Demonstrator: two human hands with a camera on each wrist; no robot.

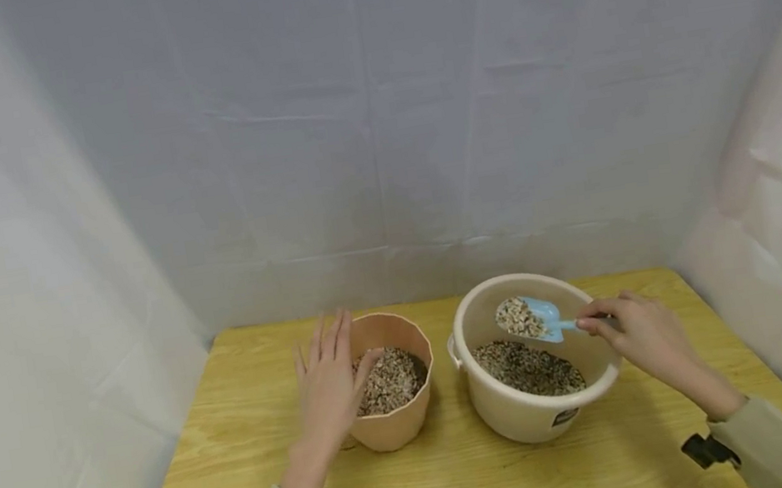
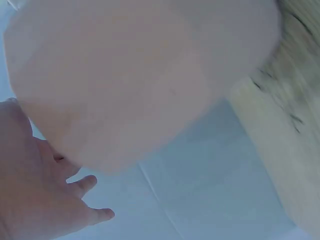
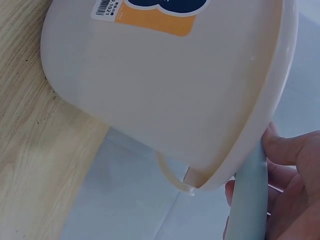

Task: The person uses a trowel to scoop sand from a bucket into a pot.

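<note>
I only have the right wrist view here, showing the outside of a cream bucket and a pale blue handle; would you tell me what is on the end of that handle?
Observer: The head view shows a blue scoop heaped with gravel, held over the cream bucket by the right hand.
Operator: Thank you. Is anything inside the bucket?
Observer: Yes, darker mixed gravel covers its bottom.
Operator: And where is the other hand?
Observer: The left hand, fingers straight, rests against the rim of a peach pot left of the bucket; that pot holds gravel too.
</note>
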